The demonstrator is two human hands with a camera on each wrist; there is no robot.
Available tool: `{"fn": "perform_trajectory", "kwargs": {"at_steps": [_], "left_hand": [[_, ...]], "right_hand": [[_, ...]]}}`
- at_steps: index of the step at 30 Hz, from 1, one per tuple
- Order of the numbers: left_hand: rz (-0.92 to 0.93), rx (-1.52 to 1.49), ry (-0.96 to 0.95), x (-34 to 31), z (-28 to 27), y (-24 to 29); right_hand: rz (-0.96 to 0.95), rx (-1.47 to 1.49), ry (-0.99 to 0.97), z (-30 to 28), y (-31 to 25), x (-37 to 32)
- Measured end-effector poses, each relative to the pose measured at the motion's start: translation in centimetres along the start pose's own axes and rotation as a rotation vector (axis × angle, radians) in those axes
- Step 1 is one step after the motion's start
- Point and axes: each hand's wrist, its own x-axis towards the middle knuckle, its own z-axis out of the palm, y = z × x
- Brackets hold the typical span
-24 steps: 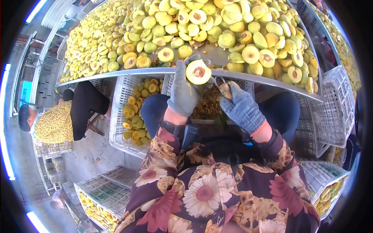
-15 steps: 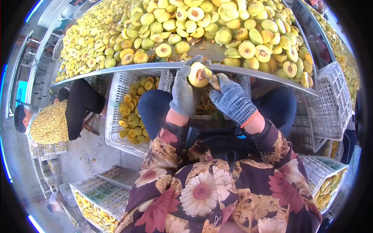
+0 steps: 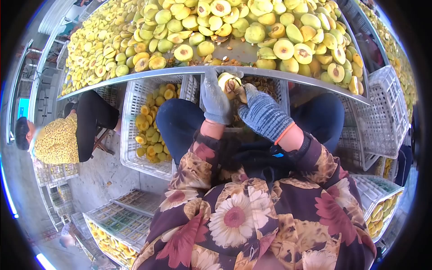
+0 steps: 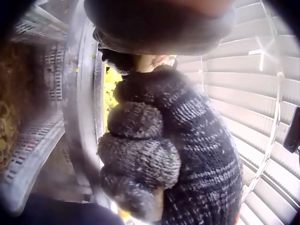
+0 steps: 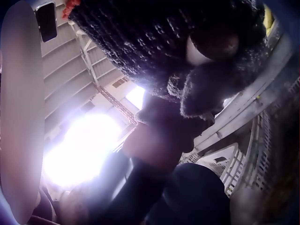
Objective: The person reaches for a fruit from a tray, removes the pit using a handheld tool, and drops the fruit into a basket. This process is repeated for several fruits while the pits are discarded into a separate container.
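Note:
In the head view my gloved left hand (image 3: pixel 216 102) holds a yellow-green peach half (image 3: pixel 230 83), its brown pit side facing up. My right hand (image 3: pixel 266 113), in a striped knit glove, grips a pitting tool by its wooden handle (image 3: pixel 243 94). The tool's working end meets the fruit around the pit, and its wire loop is mostly hidden now. Curled right fingers (image 4: pixel 140 157) fill the left wrist view, with the handle's butt (image 4: pixel 160 204) poking out below. Dark and backlit, the right wrist view shows both hands close together.
A metal-edged table (image 3: pixel 135 77) heaped with halved peaches (image 3: pixel 180 21) lies just beyond my hands. Below its edge stands a white crate (image 3: pixel 130 150) of fruit halves. More crates (image 3: pixel 382 117) stack at right. Another person (image 3: pixel 56 139) sits at left.
The right hand has moved left to the peach half, bringing the tool from beside it into its pit area. The fruit has tilted, and both hands sit slightly nearer each other.

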Motion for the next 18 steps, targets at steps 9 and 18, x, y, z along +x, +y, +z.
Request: {"fn": "perform_trajectory", "kwargs": {"at_steps": [9, 18], "left_hand": [[-0.294, -0.544, 0.01, 0.0, 0.9, 1.1], [-0.668, -0.91, -0.318, 1.0, -0.6, 1.1]], "right_hand": [[0.078, 0.361, -0.124, -0.1, 0.3, 0.4], [0.1, 0.367, -0.255, -0.9, 0.3, -0.1]]}}
